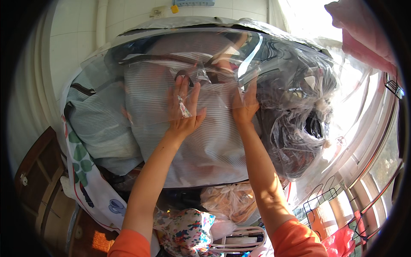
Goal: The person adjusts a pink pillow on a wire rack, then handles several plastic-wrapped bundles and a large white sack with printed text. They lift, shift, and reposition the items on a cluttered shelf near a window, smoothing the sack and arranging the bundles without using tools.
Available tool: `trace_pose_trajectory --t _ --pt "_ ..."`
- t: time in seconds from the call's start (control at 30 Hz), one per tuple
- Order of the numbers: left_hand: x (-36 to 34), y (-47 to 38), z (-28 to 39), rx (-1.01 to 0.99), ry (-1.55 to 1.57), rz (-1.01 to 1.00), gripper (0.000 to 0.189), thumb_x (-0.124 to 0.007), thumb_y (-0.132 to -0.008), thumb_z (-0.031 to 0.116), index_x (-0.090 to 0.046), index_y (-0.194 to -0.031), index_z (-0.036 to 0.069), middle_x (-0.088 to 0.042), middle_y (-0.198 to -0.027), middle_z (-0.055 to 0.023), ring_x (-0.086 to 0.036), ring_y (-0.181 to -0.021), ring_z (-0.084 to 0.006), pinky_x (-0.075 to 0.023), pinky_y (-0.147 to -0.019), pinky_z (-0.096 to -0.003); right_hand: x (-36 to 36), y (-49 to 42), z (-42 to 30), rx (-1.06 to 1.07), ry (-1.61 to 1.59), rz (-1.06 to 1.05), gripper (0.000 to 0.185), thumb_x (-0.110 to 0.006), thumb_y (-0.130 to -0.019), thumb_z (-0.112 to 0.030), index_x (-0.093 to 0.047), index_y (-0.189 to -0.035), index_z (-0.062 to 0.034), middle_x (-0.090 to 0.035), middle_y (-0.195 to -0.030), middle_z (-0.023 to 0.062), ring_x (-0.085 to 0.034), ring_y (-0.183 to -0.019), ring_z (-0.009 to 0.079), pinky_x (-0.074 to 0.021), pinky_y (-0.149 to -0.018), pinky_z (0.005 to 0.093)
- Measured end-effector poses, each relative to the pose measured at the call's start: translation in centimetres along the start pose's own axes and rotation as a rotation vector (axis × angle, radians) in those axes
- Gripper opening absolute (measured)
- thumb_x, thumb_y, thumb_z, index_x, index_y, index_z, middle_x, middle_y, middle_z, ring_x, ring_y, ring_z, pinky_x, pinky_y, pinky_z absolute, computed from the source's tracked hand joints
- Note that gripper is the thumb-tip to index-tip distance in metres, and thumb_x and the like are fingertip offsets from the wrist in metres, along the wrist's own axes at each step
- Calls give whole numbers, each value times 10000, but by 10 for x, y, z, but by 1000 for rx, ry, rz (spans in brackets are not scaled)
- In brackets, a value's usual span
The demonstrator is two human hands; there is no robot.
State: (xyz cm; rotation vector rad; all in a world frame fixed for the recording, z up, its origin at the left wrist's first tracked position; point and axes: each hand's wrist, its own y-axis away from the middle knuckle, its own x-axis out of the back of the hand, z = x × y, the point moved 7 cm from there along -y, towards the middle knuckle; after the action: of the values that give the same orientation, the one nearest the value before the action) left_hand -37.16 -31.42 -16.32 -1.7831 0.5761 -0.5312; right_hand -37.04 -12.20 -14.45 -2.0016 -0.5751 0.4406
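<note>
A grey-striped fabric storage bag (199, 154) fills the middle, with a dark zip along its upper part. Over its far half lies a clear plastic sheet (147, 109), glossy with reflections. My left hand (184, 106) rests flat under or against the sheet, fingers spread, a small floral reflection or patch across its back. To its right, my right hand (245, 104) is at the sheet too, partly covered by glare; whether it pinches the plastic cannot be told. A second striped fabric bag (102, 128) sits at the left.
Dark items in a crumpled clear plastic bag (289, 144) are at the right. Nearer me are a knotted plastic bag (229, 199), a floral cloth bundle (186, 228) and a white wire rack (240, 242). A wooden cabinet (41, 173) stands left; wire baskets (321, 196) hang right.
</note>
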Motion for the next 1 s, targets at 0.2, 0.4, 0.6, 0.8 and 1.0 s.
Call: trace_pose_trajectory --t 0.2,0.4,0.6,0.8,1.0 --pt "-1 -25 34 -268 -172 192 424 -543 -817 275 -525 -1167 37 -473 -1197 -116 -407 -1160 -269 -319 -850 -422 1 1 -9 68 131 6 471 -518 -851 -172 -400 -1303 -108 -565 -1050 150 -574 -928 356 -459 -791 420" --pt "-34 -62 52 -336 93 151 295 -604 -779 121 -569 -1064 52 -555 -1125 -84 -517 -1052 -251 -388 -837 -361 -6 11 0 89 133 -23 465 -547 -836 -169 -417 -1275 -86 -582 -1018 130 -595 -860 345 -493 -646 416" --pt "-64 -95 54 -148 540 50 174 -591 -799 100 -609 -951 18 -614 -970 -123 -559 -930 -299 -446 -803 -370 -10 15 1 225 227 4 543 -549 -842 -224 -350 -1325 -75 -575 -1058 128 -601 -769 348 -483 -563 431" --pt "-86 -105 50 218 421 97 211 -602 -827 181 -638 -854 -25 -647 -891 -149 -616 -789 -304 -471 -730 -371 -10 19 10 176 85 42 473 -541 -849 -235 -419 -1285 -99 -588 -1086 126 -604 -823 354 -484 -630 438" --pt "-132 -117 36 662 1185 -106 265 -654 -802 247 -677 -883 -5 -655 -766 -56 -609 -703 -122 -468 -643 -289 -14 22 16 264 71 114 465 -558 -846 -229 -445 -1266 -63 -626 -971 165 -606 -801 365 -481 -661 401"
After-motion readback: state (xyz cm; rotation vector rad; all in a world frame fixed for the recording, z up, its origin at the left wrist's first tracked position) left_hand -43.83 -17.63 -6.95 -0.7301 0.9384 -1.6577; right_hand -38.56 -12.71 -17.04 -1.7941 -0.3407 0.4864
